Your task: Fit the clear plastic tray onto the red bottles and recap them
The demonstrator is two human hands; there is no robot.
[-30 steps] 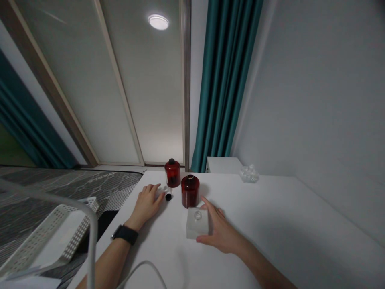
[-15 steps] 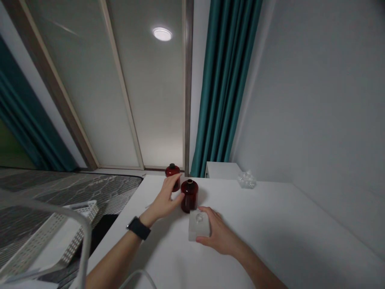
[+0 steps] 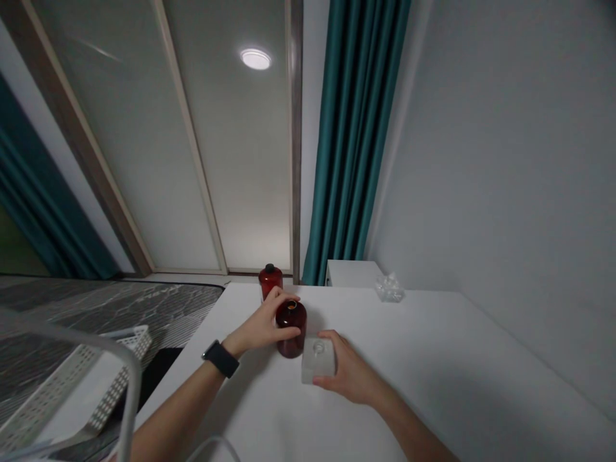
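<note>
There, my left grip (image 3: 264, 325) curls bottle-wide round the near red bottle (image 3: 292, 347), shifted closer on the table (image 3: 433, 346) beside the pale block (image 3: 316, 369) my right grip (image 3: 347, 366) clasps: both occupied now!

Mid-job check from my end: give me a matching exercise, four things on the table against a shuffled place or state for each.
1. nearer bottle
2. farther bottle
3. pale box
4. plastic

A. see-through and crumpled
B. held by the right hand
C. topped with a black cap
D. held by the left hand

Pairs: 1-D, 2-C, 3-B, 4-A
</note>
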